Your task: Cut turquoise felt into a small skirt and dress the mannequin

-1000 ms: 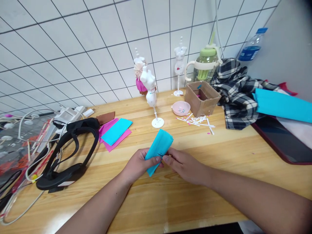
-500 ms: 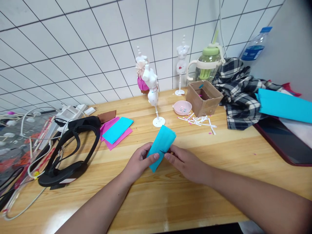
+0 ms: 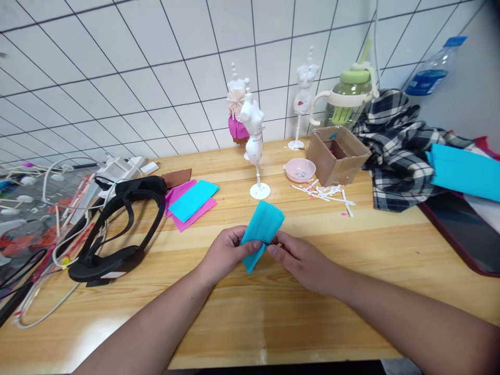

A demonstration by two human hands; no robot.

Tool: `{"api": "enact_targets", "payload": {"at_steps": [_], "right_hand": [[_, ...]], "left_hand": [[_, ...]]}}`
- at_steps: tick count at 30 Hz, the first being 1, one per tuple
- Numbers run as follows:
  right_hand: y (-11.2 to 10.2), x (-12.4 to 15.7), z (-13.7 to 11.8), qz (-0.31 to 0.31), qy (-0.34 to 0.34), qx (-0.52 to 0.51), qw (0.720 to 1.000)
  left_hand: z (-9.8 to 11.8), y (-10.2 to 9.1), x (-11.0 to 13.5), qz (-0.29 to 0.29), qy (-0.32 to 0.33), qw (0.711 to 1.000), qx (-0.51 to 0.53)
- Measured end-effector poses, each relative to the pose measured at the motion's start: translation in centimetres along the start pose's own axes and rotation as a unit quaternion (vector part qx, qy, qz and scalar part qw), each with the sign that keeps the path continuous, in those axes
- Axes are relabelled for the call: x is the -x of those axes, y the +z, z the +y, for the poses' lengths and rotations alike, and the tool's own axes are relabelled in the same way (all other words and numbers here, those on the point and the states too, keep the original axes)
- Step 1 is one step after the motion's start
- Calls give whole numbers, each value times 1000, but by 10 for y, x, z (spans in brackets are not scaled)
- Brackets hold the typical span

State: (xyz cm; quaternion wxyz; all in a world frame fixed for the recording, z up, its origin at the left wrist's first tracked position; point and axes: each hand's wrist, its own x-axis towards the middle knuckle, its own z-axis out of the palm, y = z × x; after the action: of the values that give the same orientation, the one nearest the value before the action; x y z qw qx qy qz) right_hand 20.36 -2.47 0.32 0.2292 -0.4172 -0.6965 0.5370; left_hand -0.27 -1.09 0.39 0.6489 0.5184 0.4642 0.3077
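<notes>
A folded piece of bright blue crepe-like paper (image 3: 263, 224) is held up above the table, tilted to the right. My left hand (image 3: 230, 255) grips its left edge, with the thumb across the front and the fingers behind. A thin dark strip (image 3: 264, 242), too small to identify, lies across the paper between my two thumbs. At the paper's right edge, my right hand (image 3: 299, 260) is closed in a pinch on the end of this strip. Just beyond the paper stands a white mini dress form (image 3: 253, 130) on a round base.
Blue and pink folded sheets (image 3: 193, 200) lie left, near a black headset (image 3: 121, 229) and cables. Behind are two more dress forms, a pink dish (image 3: 300, 170) of small beads, a cardboard box (image 3: 338, 159), paper strips (image 3: 328, 195), a jug (image 3: 346, 99) and plaid cloth (image 3: 394, 172).
My left thumb has slid up the paper to the dark strip's left end. The view has shifted slightly, so background things sit further right. Both hands keep their hold.
</notes>
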Motion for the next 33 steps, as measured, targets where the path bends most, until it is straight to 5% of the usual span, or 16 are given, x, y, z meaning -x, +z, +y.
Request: {"api": "enact_targets", "payload": {"at_steps": [7, 33], "right_hand": [[1, 1, -1, 7, 3, 8, 1000], [-1, -1, 4, 0, 16, -25, 1000]], "left_hand": [[-6, -2, -1, -34, -5, 999, -3], [-5, -2, 0, 1, -7, 1000, 21]]}}
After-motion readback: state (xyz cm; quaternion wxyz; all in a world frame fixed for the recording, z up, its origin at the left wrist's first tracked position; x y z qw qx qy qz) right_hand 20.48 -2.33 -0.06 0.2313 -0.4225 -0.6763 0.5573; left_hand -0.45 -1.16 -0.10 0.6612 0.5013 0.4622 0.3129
